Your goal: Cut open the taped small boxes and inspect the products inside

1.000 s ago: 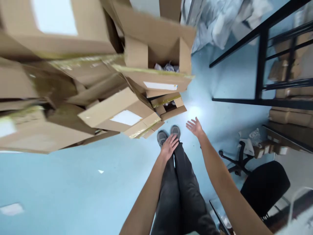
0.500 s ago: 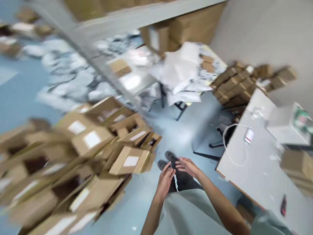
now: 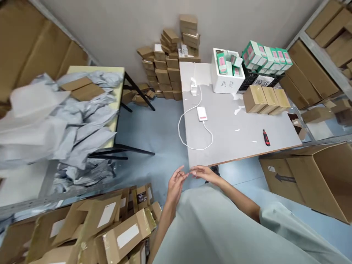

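Note:
My left hand (image 3: 176,182) and my right hand (image 3: 202,173) are held in front of my waist, fingertips close together or lightly touching. Both have loosely bent, parted fingers with nothing seen in them. They are nearest the front left corner of a white table (image 3: 228,135). On it lie a phone (image 3: 202,114) with a white cable (image 3: 179,129) and, farther right, a red and black box cutter (image 3: 266,138). Three brown boxes (image 3: 266,99) stand behind the cutter.
A white foam box (image 3: 227,81) and a black crate (image 3: 249,80) hold green-white boxes. Stacked cartons (image 3: 166,69) line the wall. Grey bags cover a yellow table (image 3: 118,95) at left. Opened cartons (image 3: 128,234) lie lower left, and a large carton (image 3: 299,178) stands at right.
My view and body have turned right, so the white table now lies ahead of me and the opened cartons sit lower left. My hands stay together at the waist.

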`<state>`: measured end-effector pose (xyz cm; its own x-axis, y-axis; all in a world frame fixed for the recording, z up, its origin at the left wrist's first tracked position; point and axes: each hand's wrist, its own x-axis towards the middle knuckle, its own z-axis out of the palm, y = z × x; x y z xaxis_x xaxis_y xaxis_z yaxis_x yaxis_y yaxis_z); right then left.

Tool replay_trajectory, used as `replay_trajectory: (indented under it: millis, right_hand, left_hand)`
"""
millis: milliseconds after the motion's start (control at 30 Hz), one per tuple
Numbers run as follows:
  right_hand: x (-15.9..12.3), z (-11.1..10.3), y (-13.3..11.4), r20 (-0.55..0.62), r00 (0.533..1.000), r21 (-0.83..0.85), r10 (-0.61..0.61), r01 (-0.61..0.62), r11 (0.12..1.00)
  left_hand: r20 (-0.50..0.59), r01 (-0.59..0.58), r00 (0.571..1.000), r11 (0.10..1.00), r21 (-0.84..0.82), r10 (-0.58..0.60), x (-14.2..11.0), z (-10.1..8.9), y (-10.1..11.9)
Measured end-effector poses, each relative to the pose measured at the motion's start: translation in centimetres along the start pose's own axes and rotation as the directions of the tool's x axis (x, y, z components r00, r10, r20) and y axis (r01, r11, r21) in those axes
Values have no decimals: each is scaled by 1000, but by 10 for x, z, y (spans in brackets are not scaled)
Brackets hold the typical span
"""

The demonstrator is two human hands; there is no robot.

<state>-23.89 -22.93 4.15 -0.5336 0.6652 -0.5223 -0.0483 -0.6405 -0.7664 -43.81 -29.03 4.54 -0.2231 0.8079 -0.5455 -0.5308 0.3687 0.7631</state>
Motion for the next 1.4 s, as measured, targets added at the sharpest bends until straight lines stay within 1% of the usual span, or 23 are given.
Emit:
replay_trajectory:
  millis: [67, 133, 200, 267, 333, 367, 400, 467, 533, 600, 733, 867, 933, 1033, 1100, 1167, 1200, 1267, 1400]
  right_hand:
    - [-6, -44, -14, 14, 999, 0, -42, 42, 999]
    - [-12, -89, -30, 6, 997, 4, -77, 77, 997]
    - [-18, -131, -47, -38, 994, 11, -100, 101, 995]
    - [-24, -167, -63, -97, 989, 27, -110, 113, 993]
    - [-29, -196, -75, -146, 983, 57, -111, 120, 991]
    - [-31, -207, -81, -168, 980, 73, -107, 121, 990]
    - [-32, -217, -85, -190, 977, 88, -101, 119, 989]
    - [-33, -230, -91, -230, 970, 112, -83, 111, 988]
    - [-32, -237, -94, -257, 964, 124, -66, 100, 987]
    - [-29, -239, -96, -268, 962, 123, -52, 87, 989]
    - [-16, -240, -96, -260, 966, 69, 1, 17, 997]
    - [9, -243, -97, -293, 955, -6, 51, -56, 998]
    - [25, -246, -97, -327, 942, -8, 79, -86, 996]
    - [55, -249, -94, -436, 894, 1, 108, -119, 993]
    - [76, -247, -89, -517, 848, -15, 114, -142, 990]
    - [94, -240, -86, -566, 815, -39, 120, -172, 984]
    - [102, -235, -85, -573, 809, -48, 126, -187, 981]
    - [117, -223, -87, -566, 813, -69, 134, -209, 975]
    - [143, -204, -102, -551, 830, -181, 89, -222, 958]
  left_hand:
    - [-3, 19, 1000, 1000, 6, -19, 14, 46, -11]
    - [12, 56, 998, 998, 14, -56, 27, 96, -24]
    - [50, 90, 995, 995, 35, -92, 36, 145, -36]
    - [98, 107, 989, 992, 67, -113, 42, 188, -44]
    - [143, 109, 982, 989, 104, -124, 45, 221, -50]
    - [164, 108, 978, 986, 127, -129, 46, 233, -52]
    - [181, 108, 974, 982, 152, -136, 47, 243, -54]
    - [201, 112, 968, 974, 196, -152, 50, 255, -57]
    - [200, 119, 966, 970, 210, -162, 54, 261, -59]
    - [181, 133, 969, 973, 191, -168, 60, 264, -61]
    - [120, 172, 975, 977, 128, -188, 83, 264, -63]
    - [89, 195, 974, 973, 127, -207, 121, 252, -71]
    - [46, 188, 979, 970, 153, -197, 142, 243, -79]
    - [-53, 189, 982, 962, 195, -182, 169, 228, -92]
    - [-100, 237, 970, 955, 178, -222, 183, 220, -100]
    - [-110, 296, 953, 943, 150, -281, 194, 215, -106]
    - [-100, 324, 945, 936, 140, -312, 199, 213, -107]
    - [-71, 382, 924, 916, 127, -375, 209, 210, -105]
    - [-47, 488, 873, 868, 93, -486, 228, 208, -94]
